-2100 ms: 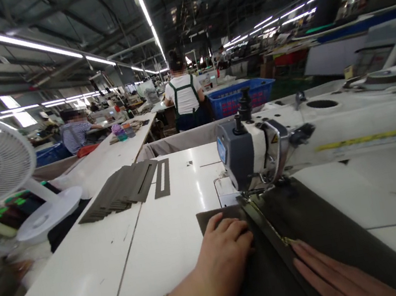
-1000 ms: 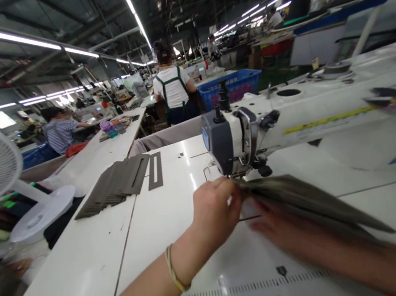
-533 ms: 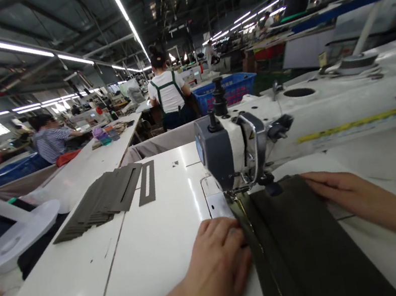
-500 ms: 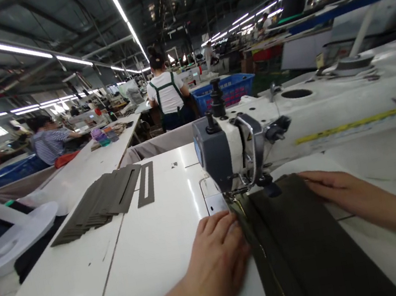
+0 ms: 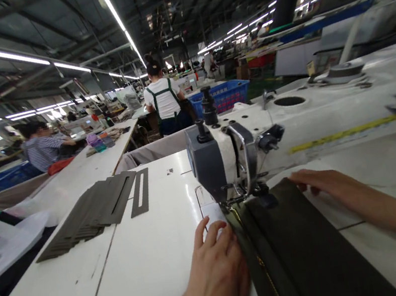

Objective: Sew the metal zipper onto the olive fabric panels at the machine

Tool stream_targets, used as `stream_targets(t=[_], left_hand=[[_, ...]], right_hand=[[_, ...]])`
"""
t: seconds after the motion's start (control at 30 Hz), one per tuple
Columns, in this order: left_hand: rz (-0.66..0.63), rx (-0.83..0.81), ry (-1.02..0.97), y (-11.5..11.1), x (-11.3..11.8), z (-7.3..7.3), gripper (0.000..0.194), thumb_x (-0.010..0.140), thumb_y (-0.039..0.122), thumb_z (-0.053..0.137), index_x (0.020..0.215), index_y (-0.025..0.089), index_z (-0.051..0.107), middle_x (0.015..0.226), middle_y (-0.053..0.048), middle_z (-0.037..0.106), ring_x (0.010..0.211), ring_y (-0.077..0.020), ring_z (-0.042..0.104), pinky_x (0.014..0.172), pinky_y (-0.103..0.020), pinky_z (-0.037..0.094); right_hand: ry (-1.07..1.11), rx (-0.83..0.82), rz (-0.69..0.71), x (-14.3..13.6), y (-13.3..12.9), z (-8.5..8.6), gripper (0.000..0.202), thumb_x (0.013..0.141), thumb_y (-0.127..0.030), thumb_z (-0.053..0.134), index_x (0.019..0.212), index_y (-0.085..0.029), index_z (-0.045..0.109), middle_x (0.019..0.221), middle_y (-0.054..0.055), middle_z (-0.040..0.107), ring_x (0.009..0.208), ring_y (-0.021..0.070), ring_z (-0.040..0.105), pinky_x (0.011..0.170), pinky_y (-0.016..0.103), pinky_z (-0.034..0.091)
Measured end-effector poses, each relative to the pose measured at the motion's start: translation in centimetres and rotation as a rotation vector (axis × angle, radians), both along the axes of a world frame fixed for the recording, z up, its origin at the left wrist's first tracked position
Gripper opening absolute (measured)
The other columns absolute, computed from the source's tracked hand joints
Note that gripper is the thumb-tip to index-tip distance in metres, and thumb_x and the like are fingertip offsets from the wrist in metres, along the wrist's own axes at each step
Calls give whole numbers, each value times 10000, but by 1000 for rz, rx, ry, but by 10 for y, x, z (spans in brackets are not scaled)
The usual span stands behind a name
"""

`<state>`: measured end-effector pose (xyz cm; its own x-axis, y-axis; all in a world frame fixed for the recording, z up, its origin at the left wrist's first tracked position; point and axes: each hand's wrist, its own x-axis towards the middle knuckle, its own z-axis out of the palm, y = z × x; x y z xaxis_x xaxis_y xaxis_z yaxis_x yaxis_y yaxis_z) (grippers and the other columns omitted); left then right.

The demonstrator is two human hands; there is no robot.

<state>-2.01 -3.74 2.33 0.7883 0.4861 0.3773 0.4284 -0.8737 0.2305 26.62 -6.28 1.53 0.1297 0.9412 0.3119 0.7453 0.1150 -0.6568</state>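
A dark olive fabric panel (image 5: pixel 307 246) with a gold-toothed zipper (image 5: pixel 262 264) along its left side lies under the head of a white and grey sewing machine (image 5: pixel 224 164). My left hand (image 5: pixel 219 266) rests on the white table against the panel's left edge, just in front of the presser foot area. Its fingers are bent and slightly apart; the thumb is hidden. At the panel's far right edge, my right hand (image 5: pixel 315 186) has its fingertips closed on the fabric. Parts of those fingers are hidden.
Left on the white tabletop (image 5: pixel 156 257) lies a fanned stack of grey-brown slotted pieces (image 5: pixel 90 213). A white fan (image 5: pixel 6 233) stands at the far left. Co-workers sit ahead, one in a white shirt (image 5: pixel 164 98) near a blue basket (image 5: pixel 223 95). A yellow tape measure (image 5: pixel 344 134) runs along the machine.
My view has shifted slightly. The fingers of my left hand have spread a little beside the panel. A zipper slider shows more clearly; my right hand stays at the fabric's far edge.
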Motion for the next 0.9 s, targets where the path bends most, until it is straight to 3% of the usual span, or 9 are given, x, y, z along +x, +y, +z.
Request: stream_targets(t=[0.1, 0.17, 0.27, 0.37, 0.47, 0.57, 0.63, 0.73, 0.9], left_hand=[[-14, 15, -19, 1, 2, -1, 187, 793, 195, 482, 947, 179, 587, 1089, -68, 597, 1142, -266, 452, 1056, -458, 269], [-9, 38, -12, 1, 3, -2, 134, 794, 176, 476, 867, 173, 589, 1019, -69, 614, 1087, -264, 485, 1036, -463, 294], [19, 77, -20, 2, 5, -4, 100, 799, 151, 482, 795, 171, 580, 930, -57, 624, 986, -244, 522, 1003, -471, 328], [42, 82, -49, 2, 6, -7, 98, 800, 132, 494, 788, 180, 580, 914, -41, 626, 950, -221, 528, 976, -458, 357], [44, 73, -66, 2, 7, -9, 96, 797, 131, 507, 742, 181, 568, 886, -35, 622, 918, -211, 531, 931, -449, 394], [68, 55, -110, 2, 7, -9, 133, 814, 120, 477, 713, 175, 543, 865, -41, 613, 871, -208, 531, 860, -441, 439], [110, 44, -155, 2, 7, -9, 120, 814, 100, 460, 756, 163, 544, 877, -60, 601, 847, -208, 532, 806, -426, 473], [134, 59, -184, 4, 5, -10, 128, 823, 100, 474, 907, 134, 564, 988, -105, 594, 920, -227, 551, 824, -428, 502], [-43, 131, -105, 12, 3, -14, 193, 923, 172, 430, 1049, 145, 574, 1119, -101, 625, 1042, -214, 588, 961, -415, 474]], right_hand=[[-95, 10, 55, -3, 8, -10, 493, 952, -570, 325, 720, -205, 562, 664, 15, 565, 590, 218, 574, 489, 257, 467], [-172, 53, 55, -3, 13, -18, 406, 947, -482, 329, 764, -199, 556, 691, 14, 564, 614, 219, 572, 518, 271, 462], [-330, 140, 21, -3, 14, -22, 387, 943, -424, 295, 750, -186, 532, 685, 58, 534, 632, 279, 544, 577, 369, 443], [-473, 248, -3, -17, 6, -13, 403, 958, -374, 271, 757, -158, 546, 750, 135, 522, 738, 362, 518, 671, 494, 414], [-520, 339, 150, -50, -7, -5, 379, 996, -260, 251, 870, -141, 588, 888, 139, 547, 864, 329, 525, 757, 470, 456], [-502, 381, 357, -84, -16, -11, 344, 976, -112, 242, 1162, -56, 526, 1167, 165, 486, 1078, 287, 459, 860, 444, 493], [-508, 386, 389, -97, -18, -19, 372, 956, -77, 243, 1242, -3, 469, 1288, 184, 382, 1170, 292, 378, 897, 472, 483], [-519, 379, 399, -98, -17, -27, 385, 952, -73, 246, 1229, 30, 493, 1313, 183, 353, 1190, 300, 355, 907, 482, 472], [-526, 372, 405, -92, -17, -24, 400, 952, -66, 235, 1199, 65, 521, 1297, 196, 367, 1189, 292, 358, 931, 464, 439]])
